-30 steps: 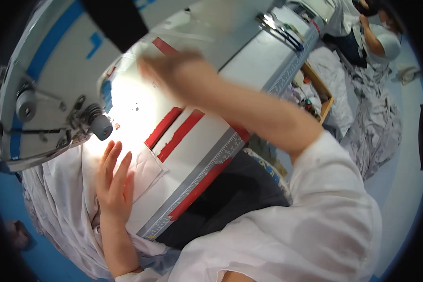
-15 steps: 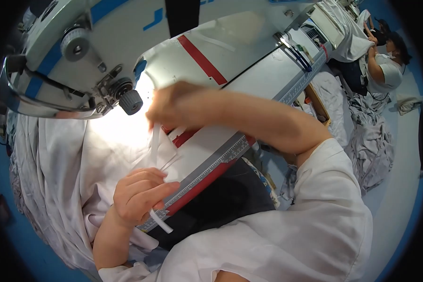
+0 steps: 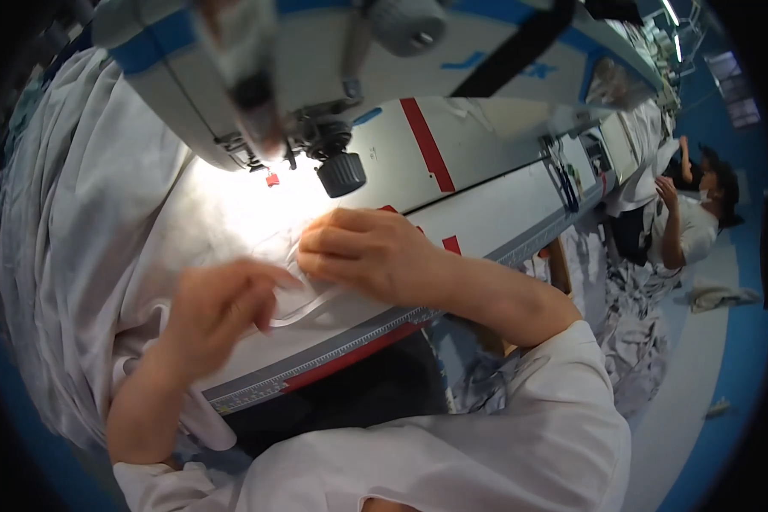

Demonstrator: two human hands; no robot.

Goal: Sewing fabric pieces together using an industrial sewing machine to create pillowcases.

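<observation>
White cloth (image 3: 77,230) lies in long folds over the left of the sewing table and runs under the sewing machine (image 3: 418,72). My right hand (image 3: 367,253) is closed at the cloth's edge, just in front of the machine's black knob, fingers pinched on a narrow white strip. From beneath those fingers the strip (image 3: 316,305) curves down over the table towards my left hand. My left hand (image 3: 222,311) hovers over the cloth to the left, its fingers smeared by motion, so its grip is unclear. Bright lamp light washes out the cloth near the needle.
A ruler tape (image 3: 341,350) runs along the table's front edge. Red strips (image 3: 427,141) mark the tabletop. Scissors with dark handles (image 3: 565,183) lie at the far right. Beyond them a person (image 3: 687,226) sits by heaped fabric (image 3: 627,341).
The view has shifted, with the machine now farther right. My right hand has come down from the needle area to the cloth's edge. My left hand no longer visibly holds the strip and its loose end.
</observation>
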